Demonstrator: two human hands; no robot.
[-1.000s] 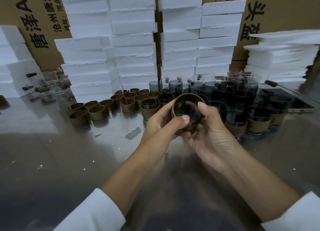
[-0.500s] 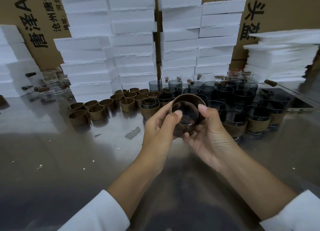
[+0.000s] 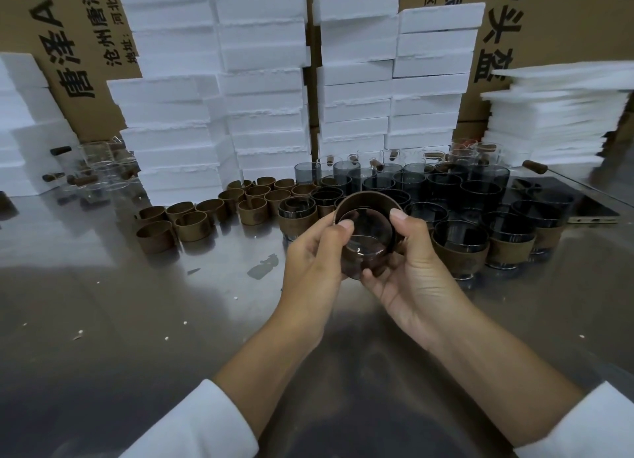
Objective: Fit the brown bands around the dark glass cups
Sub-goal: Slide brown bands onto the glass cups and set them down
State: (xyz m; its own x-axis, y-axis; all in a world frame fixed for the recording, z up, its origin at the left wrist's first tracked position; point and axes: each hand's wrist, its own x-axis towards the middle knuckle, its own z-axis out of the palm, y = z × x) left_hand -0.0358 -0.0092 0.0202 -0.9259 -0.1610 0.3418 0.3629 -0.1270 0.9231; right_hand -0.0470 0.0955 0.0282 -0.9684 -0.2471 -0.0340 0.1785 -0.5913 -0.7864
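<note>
Both hands hold one dark glass cup (image 3: 367, 248) tipped toward me above the metal table, its base facing me. A brown band (image 3: 367, 200) sits around it, its far edge standing above the glass. My left hand (image 3: 314, 255) grips the left side with the thumb on the base rim. My right hand (image 3: 411, 272) cradles the right side, thumb on the band. Loose brown bands (image 3: 192, 224) lie at the left. Bare dark cups (image 3: 442, 186) stand behind, and banded cups (image 3: 459, 248) stand at the right.
White foam blocks (image 3: 260, 90) are stacked along the back in front of cardboard boxes (image 3: 79, 39). Clear glass cups (image 3: 99, 172) sit at the far left. A thin foam-sheet stack (image 3: 555, 121) is at the right. A dark phone (image 3: 583, 207) lies behind the banded cups.
The cup has tilted so more of its base faces me, and it sits lower in the hands relative to the band. My left thumb has shifted to the base rim.
</note>
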